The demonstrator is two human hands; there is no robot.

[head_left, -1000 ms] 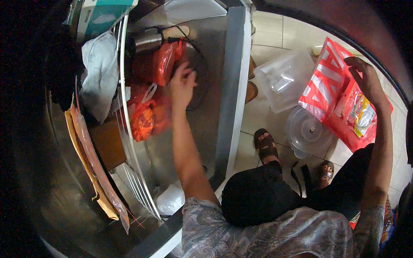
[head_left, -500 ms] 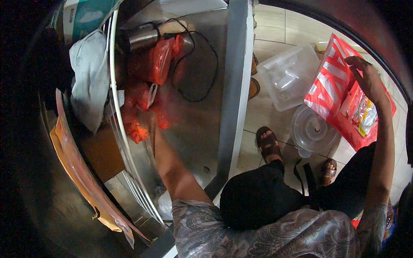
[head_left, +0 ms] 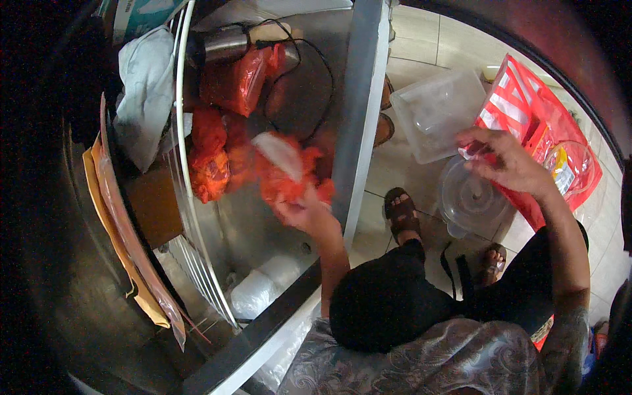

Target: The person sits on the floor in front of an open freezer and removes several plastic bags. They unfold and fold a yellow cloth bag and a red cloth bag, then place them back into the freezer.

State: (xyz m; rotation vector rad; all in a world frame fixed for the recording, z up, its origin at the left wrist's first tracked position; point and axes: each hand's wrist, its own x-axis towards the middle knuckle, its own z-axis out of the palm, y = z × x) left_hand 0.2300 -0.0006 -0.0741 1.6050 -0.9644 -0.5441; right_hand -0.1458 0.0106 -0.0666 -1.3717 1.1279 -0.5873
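Gripping a red bag (head_left: pixel 284 184) just left of the grey edge (head_left: pixel 359 99)

Nearest, a clear plastic bundle (head_left: pixel 255 294) sits left of the grey edge. Beyond it, a stretch of steel surface (head_left: pixel 257 247) runs from the grey edge to the white wire rack (head_left: pixel 180 118), leaving sideways room mostly toward the rack. The left hand (head_left: pixel 301 212) is closed on the near end of the red bag, which is blurred and crumpled. Its overall long axis cannot be told, but its white patch slants, the far end leaning away from the grey edge.

Well right of the grey edge, the right hand (head_left: pixel 499 158) has curled fingers over a red and white bag (head_left: pixel 556 123); whether it grips cannot be told. Below that hand lies a round clear lid (head_left: pixel 469 195); a clear container (head_left: pixel 440 110) lies farther off, closer to the grey edge.

Farthest, left of the grey edge, are a looped black cable (head_left: pixel 332 89), a red packet (head_left: pixel 238 84) and a metal cylinder (head_left: pixel 226 46).
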